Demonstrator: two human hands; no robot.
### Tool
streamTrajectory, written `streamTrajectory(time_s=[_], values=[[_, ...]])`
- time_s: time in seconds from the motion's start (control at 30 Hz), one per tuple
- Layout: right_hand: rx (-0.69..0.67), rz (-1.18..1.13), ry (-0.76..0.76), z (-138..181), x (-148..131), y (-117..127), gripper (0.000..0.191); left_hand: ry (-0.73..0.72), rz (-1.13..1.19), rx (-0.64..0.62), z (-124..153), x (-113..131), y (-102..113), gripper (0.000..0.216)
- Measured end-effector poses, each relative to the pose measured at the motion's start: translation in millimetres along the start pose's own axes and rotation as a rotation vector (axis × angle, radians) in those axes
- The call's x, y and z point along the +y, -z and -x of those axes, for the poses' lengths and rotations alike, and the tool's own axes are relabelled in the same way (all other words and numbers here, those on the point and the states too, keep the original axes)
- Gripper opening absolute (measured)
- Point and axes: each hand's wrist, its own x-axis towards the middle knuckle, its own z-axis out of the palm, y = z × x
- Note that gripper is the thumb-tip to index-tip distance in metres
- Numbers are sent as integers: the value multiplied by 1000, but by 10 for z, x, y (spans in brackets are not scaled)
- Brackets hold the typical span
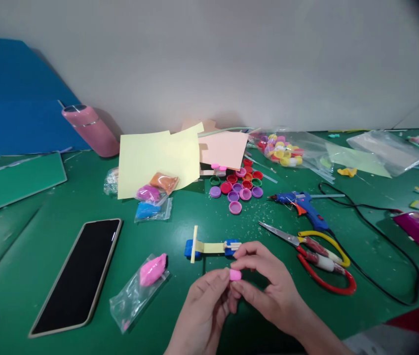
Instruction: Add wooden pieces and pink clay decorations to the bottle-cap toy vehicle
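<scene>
Pinching pink clay [235, 275] between fingers [252, 294]

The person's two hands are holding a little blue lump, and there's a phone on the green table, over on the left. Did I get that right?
Not quite: the little lump in the left hand and right hand is pink, as the head view shows. The phone is indeed on the green table, over on the left.

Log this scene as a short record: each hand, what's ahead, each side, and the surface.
Left hand: pinching pink piece
Right hand: fingertips on the same pink piece
Ahead: blue-and-cream model, coloured caps
Left side: phone, plastic bag holding pink lump
Right side: scissors, glue gun
Surface: green table
</scene>
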Motion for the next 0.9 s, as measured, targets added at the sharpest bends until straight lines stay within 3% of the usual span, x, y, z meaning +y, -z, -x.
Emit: streamTrajectory(time_s=[0.33,0.43,0.53,0.67,0.77,0.9], values=[[8,93,43,8,-7,-9,15,-86,-75,86,13,-36,49,18],[55,17,-67,15,-48,-2,11,-145,-166,109,50,-24,28,20],[99,-183,-267,21,-96,9,12,-253,-320,188,91,-5,-8,13],[41,-464,-487,41,-131,5,21,-394,-455,186,112,2,-46,24],[11,-512,-512,43,-153,-11,26,-422,-534,143,97,12,-69,20],[-17,-389,-452,22,-176,-1,33,-389,-523,119,72,44,-107,7]])
